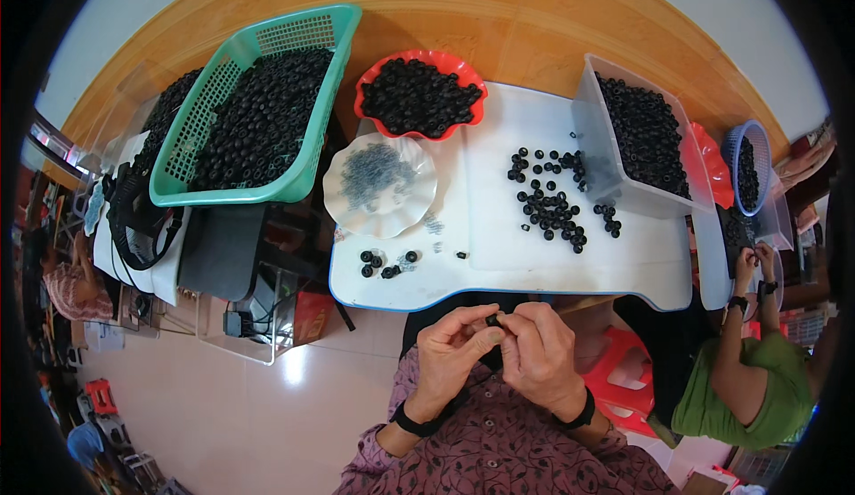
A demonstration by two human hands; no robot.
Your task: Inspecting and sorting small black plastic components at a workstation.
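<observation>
My left hand [452, 352] and my right hand [541, 352] meet just off the table's near edge. A small black round part [492, 320] is pinched between the fingertips of both; the fingers hide most of it. Beyond my left hand a few black parts [390, 272] lie on the white table [419, 295]. A white scalloped plate [337, 194] behind them carries many tiny greyish, see-through pieces [378, 173]. Further right, a loose group of black ring-like parts [552, 215] is spread over the white tabletop.
A red scalloped bowl [476, 125], a green basket [166, 152] and a clear plastic bin [628, 194] hold heaps of black parts. Red stools [614, 370] stand at the right. Beside them a co-worker in a green top [757, 393] handles things near a blue basket [737, 152].
</observation>
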